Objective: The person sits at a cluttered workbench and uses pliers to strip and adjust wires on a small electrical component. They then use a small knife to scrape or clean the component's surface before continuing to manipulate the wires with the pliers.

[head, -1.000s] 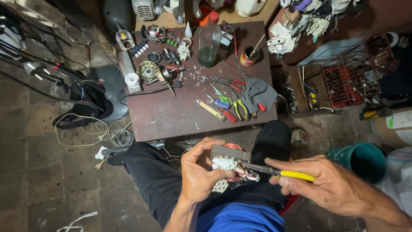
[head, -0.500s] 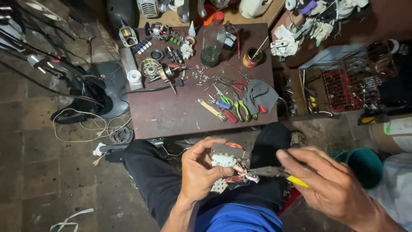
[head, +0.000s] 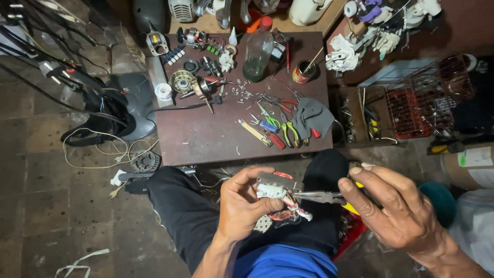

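A cluttered brown table (head: 206,139) on a stone floor (head: 46,206) holds one bottle (head: 257,54) and one can (head: 302,72) (pliers among the scattered tools); the left hand (head: 244,206) grips one small part (head: 278,193), the right hand (head: 396,211) pinches pliers (head: 321,196).

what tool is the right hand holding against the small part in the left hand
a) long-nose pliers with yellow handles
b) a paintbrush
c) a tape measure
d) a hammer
a: the right hand grips pliers with a yellow handle showing under the fingers, their thin metal tip reaching the small wired part held in the left hand.
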